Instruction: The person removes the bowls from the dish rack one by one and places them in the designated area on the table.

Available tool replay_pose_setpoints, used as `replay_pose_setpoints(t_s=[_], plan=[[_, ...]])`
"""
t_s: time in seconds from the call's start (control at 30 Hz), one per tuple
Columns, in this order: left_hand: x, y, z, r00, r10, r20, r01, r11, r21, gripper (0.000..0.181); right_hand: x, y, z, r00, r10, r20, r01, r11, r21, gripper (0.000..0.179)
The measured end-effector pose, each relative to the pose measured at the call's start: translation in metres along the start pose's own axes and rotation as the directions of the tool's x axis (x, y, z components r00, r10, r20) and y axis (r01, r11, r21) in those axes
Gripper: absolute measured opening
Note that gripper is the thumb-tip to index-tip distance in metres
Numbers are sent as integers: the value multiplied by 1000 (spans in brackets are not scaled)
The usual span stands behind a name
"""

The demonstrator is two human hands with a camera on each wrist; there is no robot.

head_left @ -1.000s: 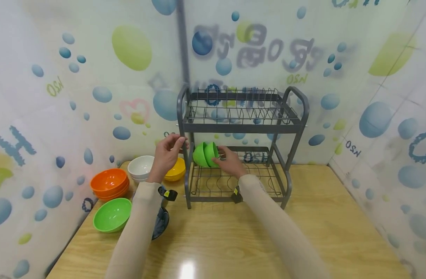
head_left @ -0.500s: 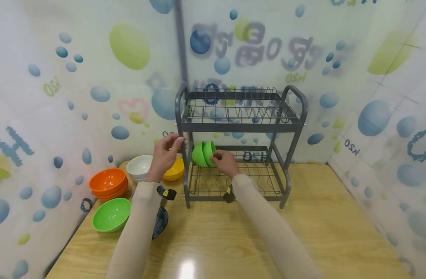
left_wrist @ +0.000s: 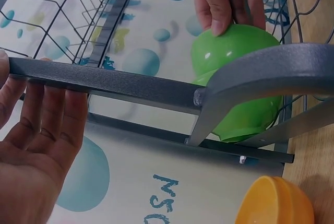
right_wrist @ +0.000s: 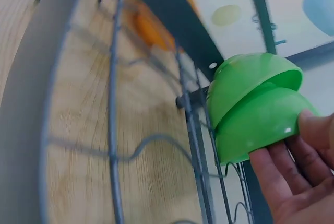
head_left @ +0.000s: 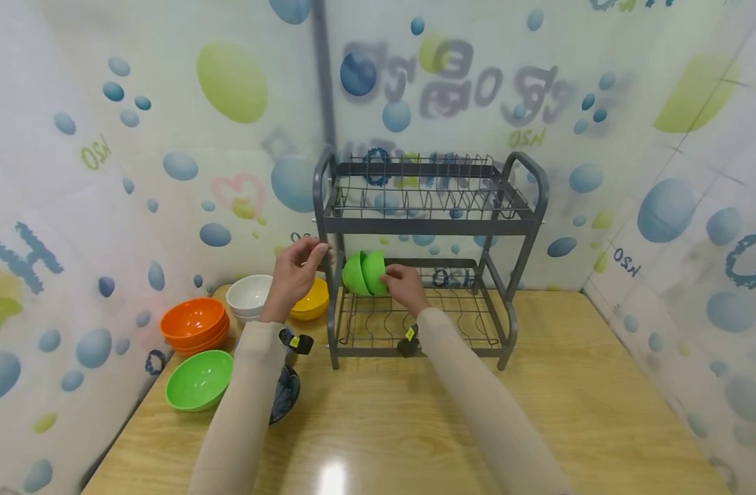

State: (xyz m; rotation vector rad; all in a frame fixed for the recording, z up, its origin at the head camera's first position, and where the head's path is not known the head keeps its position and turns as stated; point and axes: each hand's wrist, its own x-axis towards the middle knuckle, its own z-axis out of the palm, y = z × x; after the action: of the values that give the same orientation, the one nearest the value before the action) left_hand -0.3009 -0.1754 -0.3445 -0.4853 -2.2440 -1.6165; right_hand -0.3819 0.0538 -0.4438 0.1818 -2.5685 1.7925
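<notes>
Two green bowls (head_left: 355, 275) stand on edge at the left end of the lower tier of a dark grey dish rack (head_left: 427, 227), close against each other. My right hand (head_left: 405, 285) pinches the right-hand green bowl (right_wrist: 261, 125) between thumb and fingers. In the right wrist view, the other green bowl (right_wrist: 245, 78) leans partly behind it. My left hand (head_left: 296, 275) holds the rack's left upright post (left_wrist: 104, 83), with the thumb on one side and the fingers on the other. The post hides part of the green bowls in the left wrist view.
Left of the rack are stacked orange bowls (head_left: 192, 323), white bowls (head_left: 247, 292), yellow bowls (head_left: 312, 302) and a larger green bowl (head_left: 199, 381). A dark patterned bowl (head_left: 286, 395) is partly hidden by the left forearm. The wooden table (head_left: 588, 385) meets printed walls behind.
The right fingers have closed in on the right-hand green bowl, and that bowl has turned so its hollow side is out of sight in the head view. The left hand stays on the post.
</notes>
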Motion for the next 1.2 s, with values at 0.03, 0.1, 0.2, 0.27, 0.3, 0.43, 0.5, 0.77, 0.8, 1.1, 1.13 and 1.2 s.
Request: replay_pose_setpoints(t_s=[0.03,0.1,0.2,0.27,0.3,0.43,0.5,0.77,0.8,1.1,1.13,1.2], plan=[[0,1,0,1000,-1,2,1,1000,3,31,1,0,0,1000,29,-1,-29,999,46,31],[0,1,0,1000,0,5,0,1000,2,31,2,0,-2,996,92,6,-92,985,145,35],[3,-8,0,1000,-5,7,5,1000,-1,31,4,0,-3,983,183,22,-182,944,276,40],[7,-17,0,1000,-4,6,4,1000,0,31,5,-1,-5,974,223,37,-223,917,330,42],[8,-21,0,1000,-2,6,2,1000,2,31,6,-2,-5,970,238,43,-238,906,351,43],[11,-31,0,1000,10,2,-10,1000,1,30,5,-3,-8,965,253,67,-258,874,412,43],[11,-32,0,1000,14,0,-14,1000,-7,30,4,-4,-9,966,247,80,-256,855,451,44],[11,-33,1,1000,24,-11,-24,999,-26,33,0,-6,-19,975,202,95,-222,841,493,44],[11,-34,1,1000,25,-12,-25,999,-23,34,-1,-7,-20,977,194,89,-213,849,484,44],[9,-35,1,1000,22,-13,-22,1000,1,35,-13,-15,-40,988,149,33,-151,926,347,40],[9,-35,1,1000,23,-12,-23,1000,0,34,-15,-17,-43,990,139,25,-139,936,322,39],[9,-35,0,1000,29,-10,-29,1000,-5,33,-18,-19,-48,993,113,10,-112,956,272,36]])
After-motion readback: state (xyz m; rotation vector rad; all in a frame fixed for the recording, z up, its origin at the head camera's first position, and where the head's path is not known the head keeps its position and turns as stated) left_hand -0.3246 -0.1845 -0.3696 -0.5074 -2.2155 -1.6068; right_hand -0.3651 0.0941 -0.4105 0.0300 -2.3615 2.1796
